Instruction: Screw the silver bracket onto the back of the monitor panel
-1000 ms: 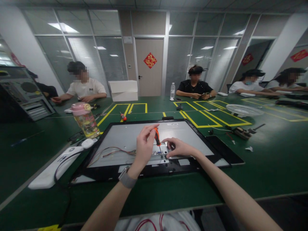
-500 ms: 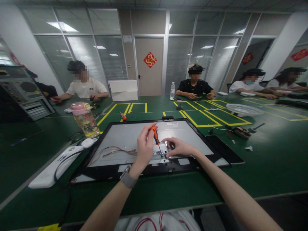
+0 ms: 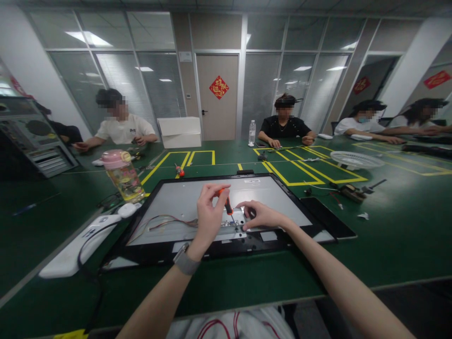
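A black-framed monitor panel (image 3: 282, 200) lies face down on the green table, its grey metal back up. My left hand (image 3: 208, 214) is closed round an orange-handled screwdriver (image 3: 227, 203), held upright with its tip on a small metal plate (image 3: 238, 220) near the panel's lower edge. My right hand (image 3: 262, 215) rests on that plate beside the screwdriver tip, fingers curled and pressing down. A bundle of coloured wires (image 3: 165, 221) runs across the panel to the left of my hands. A watch is on my left wrist.
A pink-lidded bottle (image 3: 122, 175) and a white monitor stand (image 3: 76, 245) with a black cable lie left. Another screwdriver (image 3: 180, 171) lies behind the panel. A white fan grille (image 3: 356, 160) and small parts sit right. A computer case (image 3: 33, 136) stands far left. Several people sit opposite.
My left hand has turned slightly on the screwdriver handle, fingers shifting over its top. The right hand stays on the plate. The view drifted a little.
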Motion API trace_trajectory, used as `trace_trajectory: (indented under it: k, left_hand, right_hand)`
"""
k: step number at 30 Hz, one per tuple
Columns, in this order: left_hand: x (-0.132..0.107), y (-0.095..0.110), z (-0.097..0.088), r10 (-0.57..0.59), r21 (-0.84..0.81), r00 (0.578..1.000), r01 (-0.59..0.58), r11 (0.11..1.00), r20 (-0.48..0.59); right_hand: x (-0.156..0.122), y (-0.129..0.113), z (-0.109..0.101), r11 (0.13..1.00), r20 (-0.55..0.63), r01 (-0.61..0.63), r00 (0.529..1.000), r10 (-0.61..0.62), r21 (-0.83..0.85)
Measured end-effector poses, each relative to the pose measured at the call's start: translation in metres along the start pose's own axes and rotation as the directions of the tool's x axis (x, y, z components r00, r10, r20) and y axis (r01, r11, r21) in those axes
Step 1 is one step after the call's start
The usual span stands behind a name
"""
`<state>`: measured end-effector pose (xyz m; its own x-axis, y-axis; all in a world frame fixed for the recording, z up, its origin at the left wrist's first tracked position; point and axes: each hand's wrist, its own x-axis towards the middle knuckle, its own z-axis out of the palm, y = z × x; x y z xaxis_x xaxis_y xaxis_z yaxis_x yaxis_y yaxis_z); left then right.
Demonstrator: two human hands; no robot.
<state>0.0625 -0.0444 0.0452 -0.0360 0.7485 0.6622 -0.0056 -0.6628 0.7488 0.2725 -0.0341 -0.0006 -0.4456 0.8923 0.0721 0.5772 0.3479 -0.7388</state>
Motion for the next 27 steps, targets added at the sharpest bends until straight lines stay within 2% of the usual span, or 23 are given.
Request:
trace_trajectory:
  k: [4,10,17,27]
  left_hand:
    - [0.0009,0.0,-0.0002,0.0,0.003,0.999,0.0,1.0,0.032]
    - [-0.0002,-0.0019,0.0002,-0.047,-0.095,0.996,0.055,0.994,0.081]
    - [0.0005,-0.0011,-0.0011,-0.006,0.007,0.999,0.006,1.0,0.047]
    - [0.0006,-0.003,-0.0006,0.0,0.022,0.998,-0.002,1.0,0.058]
  right_hand:
    - [0.0,-0.0001,-0.0002,1.0,-0.004,0.0,1.0,0.0,0.007]
    - [-0.0007,-0.0008,-0.0009,1.0,-0.005,-0.016,1.0,0.016,0.004]
    - [-0.0008,-0.0026,-0.0008,1.0,-0.004,-0.006,1.0,0.006,-0.001]
    - [-0.0006,-0.0014,-0.0002,1.0,-0.002,-0.02,1.0,0.02,0.008]
